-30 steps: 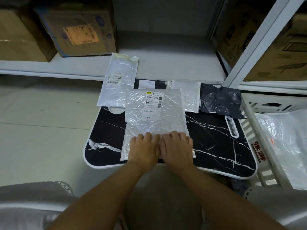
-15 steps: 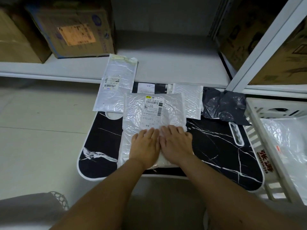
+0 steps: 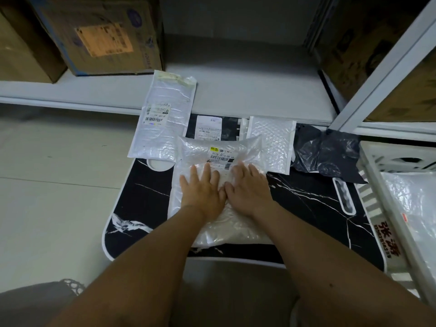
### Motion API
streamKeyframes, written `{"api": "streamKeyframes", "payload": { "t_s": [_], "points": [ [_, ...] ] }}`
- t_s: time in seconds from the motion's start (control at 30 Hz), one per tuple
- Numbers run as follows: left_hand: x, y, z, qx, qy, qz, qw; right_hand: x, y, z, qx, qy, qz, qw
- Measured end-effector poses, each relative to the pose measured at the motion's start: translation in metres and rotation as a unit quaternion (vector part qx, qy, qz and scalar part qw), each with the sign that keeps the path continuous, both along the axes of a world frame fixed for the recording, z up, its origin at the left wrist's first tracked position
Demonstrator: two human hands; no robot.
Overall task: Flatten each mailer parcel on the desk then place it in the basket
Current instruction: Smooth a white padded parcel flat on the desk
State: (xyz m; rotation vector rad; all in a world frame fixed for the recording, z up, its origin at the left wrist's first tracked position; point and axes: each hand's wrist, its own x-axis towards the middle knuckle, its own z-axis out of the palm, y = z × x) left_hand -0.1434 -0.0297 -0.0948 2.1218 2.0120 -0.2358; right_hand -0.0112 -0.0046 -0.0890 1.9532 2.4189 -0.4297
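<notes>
A clear bubble mailer (image 3: pixel 195 149) with a barcode label lies in the middle of the black marble-patterned desk (image 3: pixel 306 208). My left hand (image 3: pixel 203 192) and my right hand (image 3: pixel 247 190) press flat on it side by side, fingers straight and pointing away from me. Its far end bulges up beyond my fingertips. A long white mailer (image 3: pixel 165 123) lies at the back left, a small bubble mailer (image 3: pixel 273 142) at the back right, a dark grey poly bag (image 3: pixel 330 152) beyond it. The white basket (image 3: pixel 370 161) stands at the right and holds a clear mailer (image 3: pixel 415 204).
A black mailer with a white label (image 3: pixel 210 128) lies behind the pressed one. A low white shelf (image 3: pixel 236 90) runs behind the desk with cardboard boxes (image 3: pixel 99 36) on it. A white shelf post (image 3: pixel 387 64) rises at the right. Tiled floor (image 3: pixel 59 185) lies to the left.
Both hands have slid forward along the mailer, from its near edge to its middle, pushing air toward the far end. The view has moved closer.
</notes>
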Motion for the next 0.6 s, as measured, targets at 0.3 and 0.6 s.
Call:
{"api": "streamKeyframes", "payload": {
  "t_s": [0.3, 0.6],
  "points": [
    [0.002, 0.02, 0.009, 0.104, 0.031, -0.011, 0.994, -0.004, 0.017, 0.004, 0.043, -0.008, -0.024, 0.999],
    [0.002, 0.039, -0.003, 0.154, 0.035, 0.071, 0.985, -0.016, 0.024, -0.006, 0.142, -0.083, -0.04, 0.986]
  ]
}}
